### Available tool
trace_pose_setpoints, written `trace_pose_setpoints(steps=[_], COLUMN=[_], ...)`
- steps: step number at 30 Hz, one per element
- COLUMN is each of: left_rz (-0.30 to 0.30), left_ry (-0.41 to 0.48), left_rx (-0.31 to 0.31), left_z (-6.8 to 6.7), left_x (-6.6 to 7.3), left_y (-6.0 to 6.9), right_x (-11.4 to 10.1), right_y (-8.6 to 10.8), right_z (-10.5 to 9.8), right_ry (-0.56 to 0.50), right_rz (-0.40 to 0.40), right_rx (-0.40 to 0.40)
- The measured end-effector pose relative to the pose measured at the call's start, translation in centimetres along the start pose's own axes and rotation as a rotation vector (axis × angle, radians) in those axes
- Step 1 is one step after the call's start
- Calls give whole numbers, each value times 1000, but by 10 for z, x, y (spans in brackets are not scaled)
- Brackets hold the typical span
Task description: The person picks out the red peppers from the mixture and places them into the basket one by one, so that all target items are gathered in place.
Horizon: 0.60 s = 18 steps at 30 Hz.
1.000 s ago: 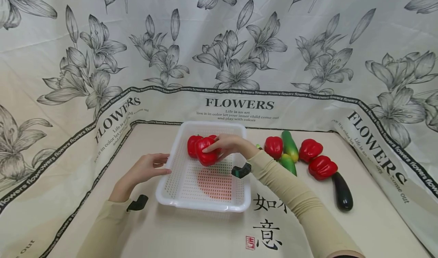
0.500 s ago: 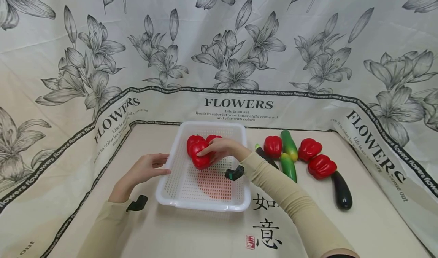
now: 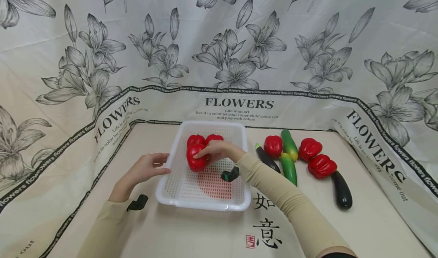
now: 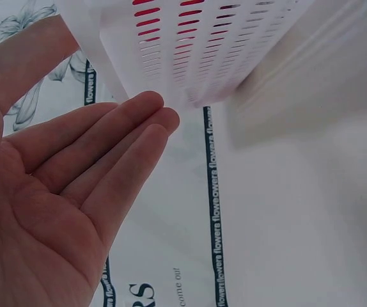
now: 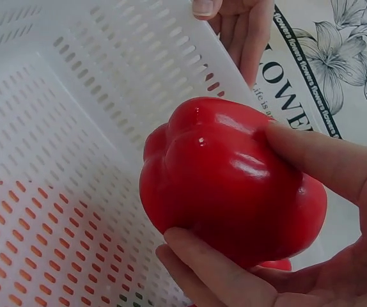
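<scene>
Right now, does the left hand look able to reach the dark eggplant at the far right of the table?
Probably not easily: the left hand is at the left rim of the white basket, and the basket and the right sleeve lie between it and the dark eggplant.

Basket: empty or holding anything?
Not empty. In the head view, two red peppers lie inside the basket; the right hand holds a third red pepper. Cannot tell if that one touches bottom.

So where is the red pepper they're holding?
In the head view, the held pepper is in the right hand, over the left half of the white basket, on the near side of two other red peppers.
</scene>
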<state>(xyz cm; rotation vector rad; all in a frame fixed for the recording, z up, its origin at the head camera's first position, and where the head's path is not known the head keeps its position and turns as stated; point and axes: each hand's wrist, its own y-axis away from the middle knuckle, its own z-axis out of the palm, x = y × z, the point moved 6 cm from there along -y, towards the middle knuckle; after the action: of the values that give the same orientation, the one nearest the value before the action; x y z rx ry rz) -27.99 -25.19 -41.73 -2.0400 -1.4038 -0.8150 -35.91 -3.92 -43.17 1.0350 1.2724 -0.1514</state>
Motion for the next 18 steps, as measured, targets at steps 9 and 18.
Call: trace_pose_setpoints(steps=[9, 18], left_rz=[5, -9], left_ry=[5, -6], left_rx=[-2, -3], left_z=[-1, 0], left_x=[2, 1], left_y=[0, 1], right_x=[4, 6], right_y=[-11, -14], right_z=[5, 11], right_ry=[-4, -5], right_rz=[19, 36], right_rx=[-14, 24])
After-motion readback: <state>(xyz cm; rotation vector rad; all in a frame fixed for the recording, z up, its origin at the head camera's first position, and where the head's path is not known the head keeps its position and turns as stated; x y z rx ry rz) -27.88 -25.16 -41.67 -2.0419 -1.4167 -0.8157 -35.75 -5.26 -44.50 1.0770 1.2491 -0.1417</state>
